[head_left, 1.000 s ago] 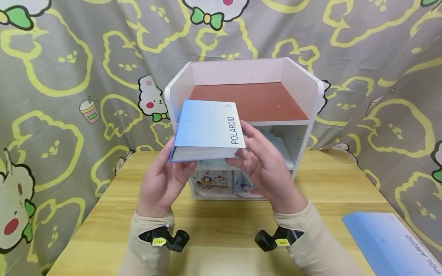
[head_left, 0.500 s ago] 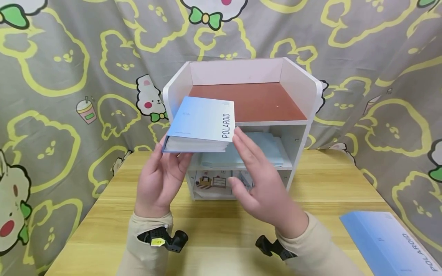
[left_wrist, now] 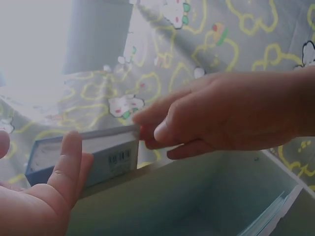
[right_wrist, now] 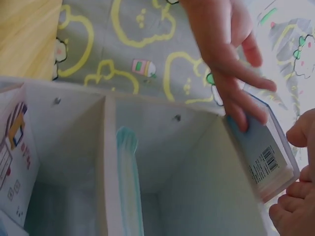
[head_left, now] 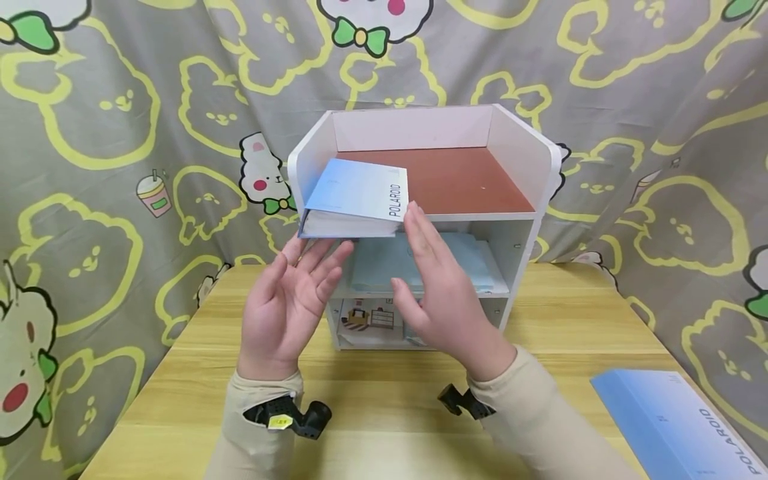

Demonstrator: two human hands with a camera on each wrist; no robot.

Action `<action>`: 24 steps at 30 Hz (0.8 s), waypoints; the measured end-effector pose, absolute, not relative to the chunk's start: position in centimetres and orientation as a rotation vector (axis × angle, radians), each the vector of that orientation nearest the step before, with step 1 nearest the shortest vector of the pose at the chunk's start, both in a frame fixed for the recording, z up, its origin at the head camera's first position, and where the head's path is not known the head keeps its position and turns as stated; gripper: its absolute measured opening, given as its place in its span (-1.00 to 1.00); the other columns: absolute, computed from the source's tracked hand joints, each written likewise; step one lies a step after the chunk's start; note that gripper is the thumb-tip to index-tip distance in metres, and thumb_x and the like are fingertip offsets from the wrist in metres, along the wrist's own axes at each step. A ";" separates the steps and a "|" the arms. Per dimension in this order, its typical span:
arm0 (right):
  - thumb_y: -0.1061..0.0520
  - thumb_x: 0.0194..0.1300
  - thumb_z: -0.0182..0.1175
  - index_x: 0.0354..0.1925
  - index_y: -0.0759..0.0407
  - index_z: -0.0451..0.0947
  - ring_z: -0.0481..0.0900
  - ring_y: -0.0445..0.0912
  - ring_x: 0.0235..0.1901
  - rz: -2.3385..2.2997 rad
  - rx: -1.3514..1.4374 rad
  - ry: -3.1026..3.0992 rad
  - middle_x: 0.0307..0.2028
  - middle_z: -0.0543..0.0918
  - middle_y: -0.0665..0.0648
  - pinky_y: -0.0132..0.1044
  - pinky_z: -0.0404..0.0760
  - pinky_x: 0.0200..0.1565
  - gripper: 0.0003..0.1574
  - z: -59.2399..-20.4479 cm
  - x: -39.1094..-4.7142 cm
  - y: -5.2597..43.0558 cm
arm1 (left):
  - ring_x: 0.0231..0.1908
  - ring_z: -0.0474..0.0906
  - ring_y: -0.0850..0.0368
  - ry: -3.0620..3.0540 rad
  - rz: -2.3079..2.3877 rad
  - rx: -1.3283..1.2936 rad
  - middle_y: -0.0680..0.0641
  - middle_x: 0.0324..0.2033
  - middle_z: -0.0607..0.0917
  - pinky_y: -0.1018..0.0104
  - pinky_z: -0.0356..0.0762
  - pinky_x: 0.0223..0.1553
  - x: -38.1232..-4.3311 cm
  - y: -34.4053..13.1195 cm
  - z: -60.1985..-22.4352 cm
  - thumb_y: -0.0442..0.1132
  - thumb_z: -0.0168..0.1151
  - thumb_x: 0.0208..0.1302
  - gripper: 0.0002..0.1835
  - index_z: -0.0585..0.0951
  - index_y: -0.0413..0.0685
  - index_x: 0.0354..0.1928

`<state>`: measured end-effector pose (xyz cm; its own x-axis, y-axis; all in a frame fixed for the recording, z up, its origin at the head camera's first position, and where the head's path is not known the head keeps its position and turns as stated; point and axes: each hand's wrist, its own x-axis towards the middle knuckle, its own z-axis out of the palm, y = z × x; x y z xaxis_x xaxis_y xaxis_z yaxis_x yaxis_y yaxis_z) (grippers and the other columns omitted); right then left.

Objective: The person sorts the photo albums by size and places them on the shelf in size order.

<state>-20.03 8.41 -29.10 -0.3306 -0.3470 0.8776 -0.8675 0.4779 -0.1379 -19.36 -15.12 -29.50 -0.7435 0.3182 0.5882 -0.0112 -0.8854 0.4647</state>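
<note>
A blue-to-white photo album [head_left: 363,190], with POLAROID on its cover, lies at the front left of the small shelf unit's brown top board [head_left: 462,177]. Its front edge juts out past the board. My left hand [head_left: 285,310] is palm up under that edge, fingers extended, with the fingertips at the album's underside. At the album's right side, my right hand [head_left: 450,297] has straight fingers touching the edge near the lettering. In the left wrist view the barcode side of the album [left_wrist: 110,160] shows. The right wrist view has the album [right_wrist: 256,147] between both hands.
A second POLAROID album [head_left: 678,420] lies on the wooden table [head_left: 384,393] at the right. Flat light-blue items [head_left: 432,263] are on the middle shelf. Below stands a printed white item [head_left: 369,317]. White side walls [head_left: 528,143] flank the top board; a patterned curtain [head_left: 198,120] hangs behind.
The album has moved forward from both hands onto the top board. My left hand has loosened from its corner, and the right hand has gone from gripping its side to touching it with straight fingers.
</note>
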 end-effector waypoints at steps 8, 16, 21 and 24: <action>0.16 0.32 0.18 0.57 0.34 -0.01 0.01 0.06 0.54 0.745 0.905 -1.990 0.56 0.06 0.24 -0.04 0.21 0.45 -0.01 -29.3 -21.0 8.3 | 0.31 0.41 -0.20 1.363 2.730 0.981 -0.39 0.47 0.16 0.16 0.61 0.10 -19.0 -15.2 -29.2 -0.25 -0.35 0.65 -0.45 0.02 -0.10 0.60; 0.16 0.33 0.10 0.49 0.41 0.17 0.09 0.16 0.51 0.733 0.956 -1.889 0.52 0.18 0.30 -0.01 0.21 0.44 -0.16 -29.4 -20.4 8.3 | 0.29 0.42 0.04 3.055 2.041 0.936 0.03 0.44 0.32 0.13 0.56 0.16 -18.5 -15.5 -29.3 -0.40 0.11 0.45 -0.37 0.28 -0.06 0.53; 0.16 0.33 0.08 0.44 0.44 0.25 0.13 0.20 0.49 0.720 0.996 -1.850 0.49 0.23 0.32 0.02 0.20 0.44 -0.22 -29.3 -20.2 8.0 | 0.38 0.33 -0.03 3.527 1.487 1.072 -0.05 0.50 0.26 -0.03 0.49 0.24 -18.2 -15.5 -29.2 -0.32 0.24 0.34 -0.30 0.31 -0.21 0.50; 0.17 0.32 0.10 0.43 0.43 0.28 0.13 0.20 0.49 0.714 1.006 -1.848 0.49 0.23 0.32 0.02 0.22 0.44 -0.23 -29.3 -20.5 7.8 | 0.45 0.23 -0.04 3.614 1.324 1.079 -0.10 0.50 0.28 -0.09 0.35 0.34 -18.3 -15.4 -29.2 -0.26 0.25 0.34 -0.30 0.31 -0.23 0.49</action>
